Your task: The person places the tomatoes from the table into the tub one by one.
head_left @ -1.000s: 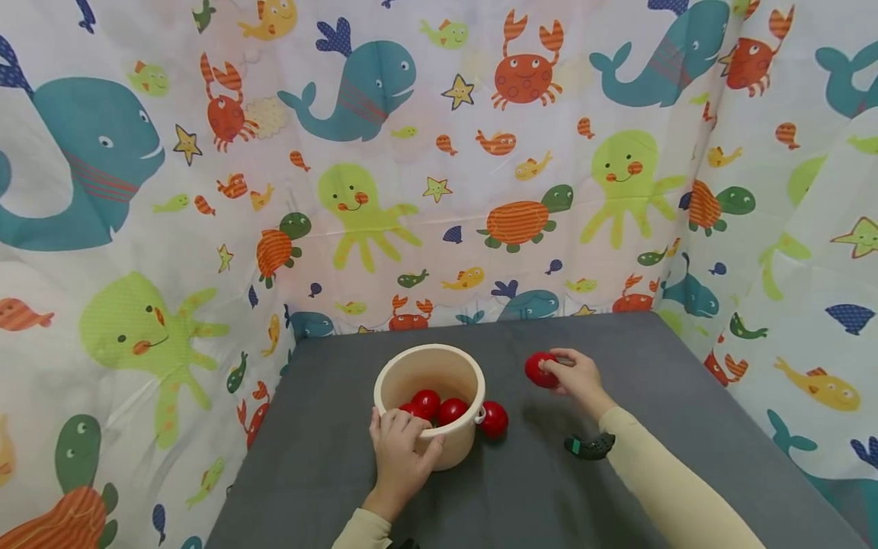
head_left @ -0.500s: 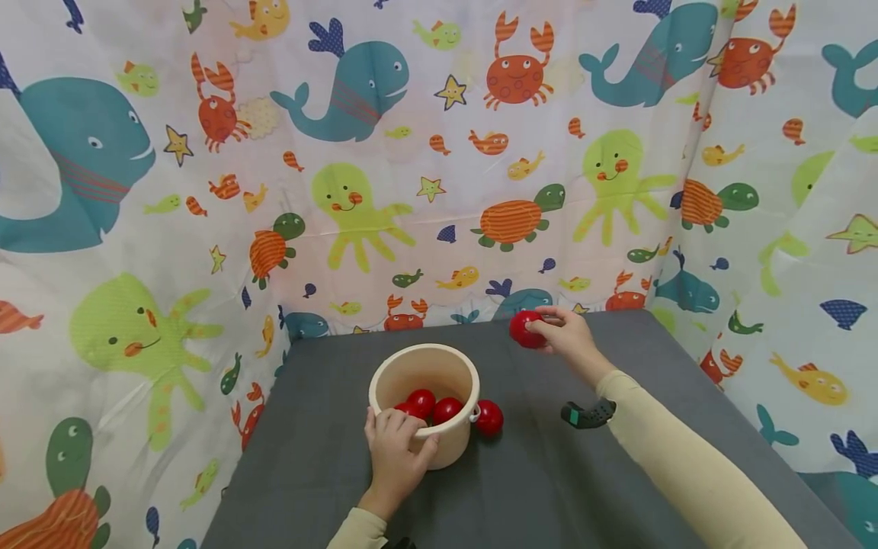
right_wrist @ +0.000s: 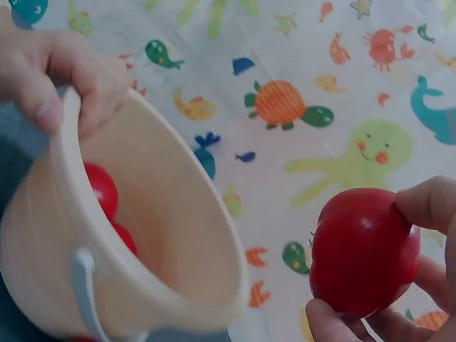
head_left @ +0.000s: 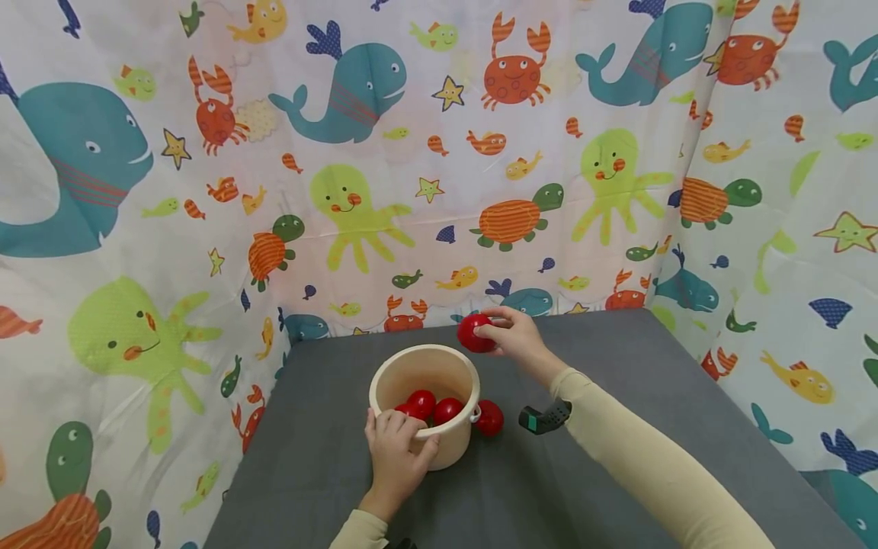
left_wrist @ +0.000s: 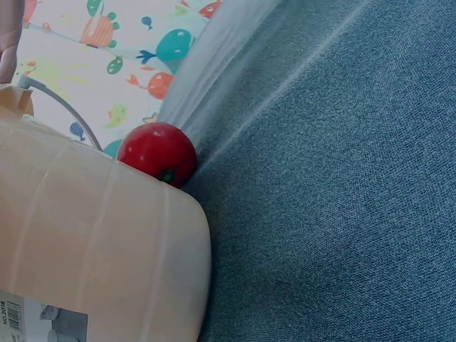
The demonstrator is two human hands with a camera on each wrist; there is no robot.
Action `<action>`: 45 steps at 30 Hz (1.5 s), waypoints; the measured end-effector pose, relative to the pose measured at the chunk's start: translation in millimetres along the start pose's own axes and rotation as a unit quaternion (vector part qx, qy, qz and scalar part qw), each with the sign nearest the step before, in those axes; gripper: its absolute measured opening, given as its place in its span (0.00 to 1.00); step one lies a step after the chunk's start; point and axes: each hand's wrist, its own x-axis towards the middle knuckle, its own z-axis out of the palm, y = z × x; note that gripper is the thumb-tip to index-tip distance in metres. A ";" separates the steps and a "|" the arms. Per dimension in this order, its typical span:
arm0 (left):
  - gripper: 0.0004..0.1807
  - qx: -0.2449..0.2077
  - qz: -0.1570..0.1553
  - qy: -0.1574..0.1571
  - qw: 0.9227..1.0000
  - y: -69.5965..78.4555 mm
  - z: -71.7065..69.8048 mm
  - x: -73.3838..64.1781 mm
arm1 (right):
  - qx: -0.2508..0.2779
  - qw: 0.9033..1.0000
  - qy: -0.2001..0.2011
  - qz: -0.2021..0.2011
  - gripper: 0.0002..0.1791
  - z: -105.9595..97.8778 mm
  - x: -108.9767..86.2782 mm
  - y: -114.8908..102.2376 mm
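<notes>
A cream bucket [head_left: 449,451] stands upright on the grey cloth. My left hand [head_left: 398,455] holds its near rim, fingers over the inside and thumb outside, as the right wrist view also shows. Several red tomatoes [head_left: 448,410] lie inside, partly hidden by the rim and fingers. To the right of the bucket, another tomato [head_left: 490,418] rests on the cloth; its green stem end shows in the left wrist view. My right hand [head_left: 519,341] pinches a tomato [head_left: 473,333] between thumb and fingers, raised just beyond the bucket's right rim and apart from it.
A grey cloth [head_left: 590,488] covers the tabletop. White curtains [head_left: 446,252] printed with sea animals hang at the back and both sides. The bucket's pale handle [right_wrist: 84,285] hangs down on its outer right side. A dark wrist device [head_left: 545,418] sits at my right wrist.
My right hand has lifted the tomato from lower right, then carried it left toward the bucket. My left hand has stayed on the rim, and the bucket has not visibly moved.
</notes>
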 end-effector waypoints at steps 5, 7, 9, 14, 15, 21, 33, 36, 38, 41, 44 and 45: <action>0.06 0.000 -0.005 -0.004 1.000 -0.5 -0.6 -0.7 | 0.020 1.000 -0.009 0.002 0.28 26.9 -0.3 0.8; 0.07 0.002 -0.003 -0.005 1.000 -0.8 -0.3 -0.9 | 0.028 1.000 -0.013 0.001 0.28 35.5 -0.6 3.0; 0.07 0.002 -0.005 -0.009 1.000 -1.0 0.1 -1.2 | 0.036 0.999 -0.016 0.002 0.27 43.3 -1.5 5.5; 0.08 0.006 -0.011 -0.014 1.000 -1.1 0.9 -2.3 | 0.043 0.999 -0.025 0.004 0.26 58.8 -4.2 13.7; 0.08 0.006 -0.010 -0.012 1.000 -1.1 0.9 -2.5 | 0.042 0.999 -0.026 0.005 0.26 61.2 -4.3 15.7; 0.08 0.008 -0.006 -0.009 1.000 -1.3 0.4 -3.3 | 0.029 0.999 -0.023 0.015 0.24 70.9 -4.0 29.4; 0.09 0.009 -0.015 -0.018 1.000 -2.3 -0.8 -2.6 | 0.050 0.998 -0.042 0.025 0.25 83.3 -8.7 33.6; 0.09 0.011 -0.015 -0.019 1.000 -2.5 -1.0 -2.1 | 0.060 0.997 -0.046 0.030 0.25 87.0 -7.2 33.9; 0.09 0.012 -0.014 -0.019 1.000 -2.8 -0.9 -2.0 | 0.070 0.996 -0.051 0.032 0.24 89.7 -6.3 34.6; 0.08 0.014 -0.011 -0.018 1.000 -3.3 -0.3 -2.1 | 0.071 0.995 -0.054 0.039 0.25 94.1 -6.8 35.3; 0.07 0.011 -0.008 -0.014 1.000 -3.5 0.3 -2.2 | 0.058 0.996 -0.051 0.045 0.26 98.2 -8.4 35.6; 0.07 0.010 -0.007 -0.013 1.000 -3.4 0.4 -2.1 | 0.055 0.996 -0.050 0.046 0.26 99.5 -8.8 35.5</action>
